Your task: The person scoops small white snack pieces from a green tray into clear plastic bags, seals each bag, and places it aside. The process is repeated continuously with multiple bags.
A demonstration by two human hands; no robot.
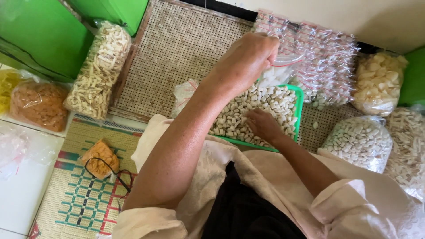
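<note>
A green tray point(299, 102) full of small white snack pieces point(274, 99) sits on a woven mat in front of me. My left hand point(248, 57) is raised above the tray, its fingers closed on the mouth of a small clear plastic bag point(276, 73) that holds some white pieces. My right hand point(262, 124) rests palm down in the tray, fingers curled among the white pieces at its near side.
A pile of empty clear zip bags point(318, 48) lies beyond the tray. Filled bags of pale snacks point(361, 141) stand at the right, a long bag of strips point(99, 66) and an orange bag point(39, 104) at the left. Green boxes point(42, 31) line the back.
</note>
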